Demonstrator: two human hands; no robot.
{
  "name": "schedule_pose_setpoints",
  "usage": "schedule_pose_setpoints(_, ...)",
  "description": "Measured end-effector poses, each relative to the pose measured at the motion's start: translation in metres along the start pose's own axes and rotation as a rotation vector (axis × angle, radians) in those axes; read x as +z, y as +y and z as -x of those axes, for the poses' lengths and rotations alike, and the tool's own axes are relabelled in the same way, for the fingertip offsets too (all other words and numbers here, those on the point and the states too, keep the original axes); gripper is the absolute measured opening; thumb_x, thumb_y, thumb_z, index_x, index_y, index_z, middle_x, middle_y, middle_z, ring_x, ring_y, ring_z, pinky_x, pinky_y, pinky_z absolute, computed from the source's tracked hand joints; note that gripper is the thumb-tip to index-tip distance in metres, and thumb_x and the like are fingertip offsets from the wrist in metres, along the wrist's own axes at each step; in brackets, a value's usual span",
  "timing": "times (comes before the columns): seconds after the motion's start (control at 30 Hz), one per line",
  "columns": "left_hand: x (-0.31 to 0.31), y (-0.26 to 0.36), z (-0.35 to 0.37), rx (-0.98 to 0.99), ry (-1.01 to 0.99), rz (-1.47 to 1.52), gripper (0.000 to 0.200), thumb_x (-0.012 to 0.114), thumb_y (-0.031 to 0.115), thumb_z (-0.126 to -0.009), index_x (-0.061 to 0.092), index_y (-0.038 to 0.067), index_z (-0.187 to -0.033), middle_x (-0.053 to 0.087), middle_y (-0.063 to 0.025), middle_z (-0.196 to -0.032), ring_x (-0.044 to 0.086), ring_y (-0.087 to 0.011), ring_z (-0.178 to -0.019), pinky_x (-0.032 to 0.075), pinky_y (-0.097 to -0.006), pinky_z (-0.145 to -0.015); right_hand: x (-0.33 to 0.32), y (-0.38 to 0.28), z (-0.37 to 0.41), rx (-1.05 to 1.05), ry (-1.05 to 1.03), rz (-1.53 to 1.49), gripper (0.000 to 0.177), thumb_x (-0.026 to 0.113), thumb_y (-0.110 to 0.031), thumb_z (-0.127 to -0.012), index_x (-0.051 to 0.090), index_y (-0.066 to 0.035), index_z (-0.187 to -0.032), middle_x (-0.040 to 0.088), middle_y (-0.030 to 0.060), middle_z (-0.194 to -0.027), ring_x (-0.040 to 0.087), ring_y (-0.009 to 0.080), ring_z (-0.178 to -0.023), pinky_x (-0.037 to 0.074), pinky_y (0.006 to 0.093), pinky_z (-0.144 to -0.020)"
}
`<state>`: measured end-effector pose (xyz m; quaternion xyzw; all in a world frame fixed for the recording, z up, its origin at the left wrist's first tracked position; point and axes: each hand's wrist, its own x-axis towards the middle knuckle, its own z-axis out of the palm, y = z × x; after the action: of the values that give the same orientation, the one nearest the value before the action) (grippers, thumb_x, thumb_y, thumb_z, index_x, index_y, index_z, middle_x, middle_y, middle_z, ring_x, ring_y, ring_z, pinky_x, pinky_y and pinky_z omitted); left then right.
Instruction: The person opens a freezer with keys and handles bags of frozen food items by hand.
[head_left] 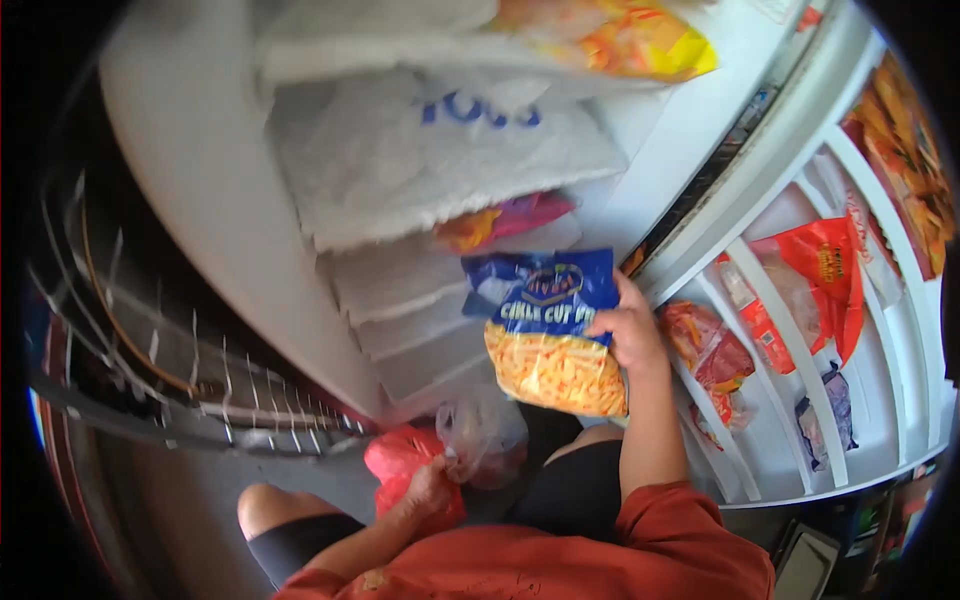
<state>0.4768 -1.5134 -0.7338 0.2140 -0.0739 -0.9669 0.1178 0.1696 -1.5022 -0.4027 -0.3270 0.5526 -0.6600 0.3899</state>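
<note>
My right hand (632,325) grips the right side of a bag of crinkle-cut fries (555,365), with the thumb across its blue upper part. The bag is upright in front of the freezer's lower shelves (400,330). Low down, near my knees, my left hand (430,486) is closed around the gathered tops of plastic bags. One is a red plastic bag (400,455) and the other is a clear plastic bag (485,440). What these two contain cannot be made out.
The open freezer door (770,480) at right carries several food packets behind white rails, including a red packet (835,290). Frost covers the upper shelves (440,170); a yellow-orange packet (640,40) lies on top. A wire rack (240,400) stands at left.
</note>
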Motion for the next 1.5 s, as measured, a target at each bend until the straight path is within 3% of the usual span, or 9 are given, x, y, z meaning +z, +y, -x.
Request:
schedule_pose_setpoints(0.53,0.045,0.142,0.013,0.051,-0.145,-0.511,0.010,0.053,0.010,-0.084,0.057,0.005,-0.092,0.056,-0.0053,-0.086,0.053,-0.0202,-0.080,0.045,-0.0295,-0.077,-0.003,-0.060,0.097,0.016,0.067,0.096,0.073,0.061,0.011,-0.062,0.045,-0.001,-0.132,0.058,0.0045,-0.113,0.054,0.0153,-0.107,0.042,0.0284,-0.095)
schedule_pose_setpoints(0.63,0.067,0.145,0.022,0.068,-0.197,-0.590,0.011,0.052,0.010,-0.084,0.057,0.005,-0.093,0.057,-0.0057,-0.087,0.053,-0.0203,-0.081,0.045,-0.0294,-0.078,0.010,-0.095,0.124,0.193,0.113,0.142,0.071,0.065,0.007,-0.064,0.042,0.001,-0.131,0.058,0.0086,-0.111,0.055,0.0187,-0.104,0.042,0.0310,-0.094)
schedule_pose_setpoints(0.9,0.141,0.148,0.087,0.162,-0.247,-0.775,0.012,0.052,0.009,-0.084,0.057,0.006,-0.094,0.058,-0.0067,-0.089,0.054,-0.0207,-0.083,0.045,-0.0293,-0.081,0.023,-0.110,0.176,0.112,0.196,0.072,0.066,0.067,0.004,-0.067,0.045,0.001,-0.129,0.060,0.0093,-0.108,0.058,0.0165,-0.098,0.047,0.0287,-0.085)
schedule_pose_setpoints(1.03,0.166,0.117,0.147,0.190,-0.217,-0.831,0.013,0.051,0.009,-0.084,0.057,0.006,-0.095,0.059,-0.0072,-0.091,0.054,-0.0208,-0.085,0.045,-0.0292,-0.082,0.030,-0.146,0.210,0.202,0.298,0.392,0.048,0.070,-0.002,-0.069,0.059,0.002,-0.115,0.067,0.0079,-0.099,0.062,0.0133,-0.090,0.049,0.0288,-0.082)
schedule_pose_setpoints(1.17,0.196,0.096,0.224,0.152,-0.149,-0.874,0.013,0.051,0.009,-0.084,0.057,0.006,-0.095,0.059,-0.0076,-0.092,0.055,-0.0210,-0.085,0.045,-0.0291,-0.083,0.034,-0.182,0.252,0.207,0.374,0.399,0.032,0.075,-0.010,-0.069,0.068,0.000,-0.098,0.071,0.0080,-0.087,0.064,0.0099,-0.082,0.051,0.0279,-0.075)
schedule_pose_setpoints(1.2,0.287,0.095,0.245,-0.155,0.434,-0.625,0.011,0.051,0.007,-0.085,0.056,0.001,-0.093,0.059,-0.0115,-0.090,0.058,-0.0245,-0.086,0.053,-0.0373,-0.078,0.035,-0.198,0.260,0.225,0.401,0.467,0.029,0.075,-0.011,-0.068,0.069,-0.001,-0.095,0.071,0.0086,-0.085,0.064,0.0101,-0.081,0.051,0.0280,-0.073)
schedule_pose_setpoints(1.27,0.263,0.113,0.247,-0.242,0.323,-0.176,0.001,0.056,0.009,-0.082,0.055,0.008,-0.082,0.060,-0.0095,-0.083,0.059,-0.0245,-0.081,0.048,-0.0358,-0.072,0.039,-0.233,0.274,0.301,0.446,0.519,0.028,0.075,-0.012,-0.067,0.069,-0.002,-0.092,0.070,0.0093,-0.082,0.064,0.0106,-0.078,0.051,0.0285,-0.071)
schedule_pose_setpoints(1.37,0.386,0.098,0.296,-0.156,0.527,-0.237,0.008,0.056,0.008,-0.081,0.051,0.008,-0.075,0.058,-0.0088,-0.077,0.056,-0.0228,-0.071,0.046,-0.0357,-0.063,0.031,-0.239,0.301,0.334,0.489,0.579,0.027,0.075,-0.016,-0.064,0.070,-0.003,-0.087,0.069,0.0107,-0.077,0.064,0.0122,-0.073,0.050,0.0299,-0.068)
schedule_pose_setpoints(1.5,0.404,0.102,0.324,-0.228,0.543,-0.277,0.008,0.055,0.007,-0.081,0.051,0.008,-0.075,0.058,-0.0088,-0.075,0.056,-0.0227,-0.071,0.046,-0.0359,-0.064,0.016,-0.215,0.344,0.409,0.444,0.537,0.028,0.074,-0.019,-0.062,0.069,-0.002,-0.085,0.068,0.0113,-0.075,0.065,0.0156,-0.073,0.050,0.0316,-0.068)
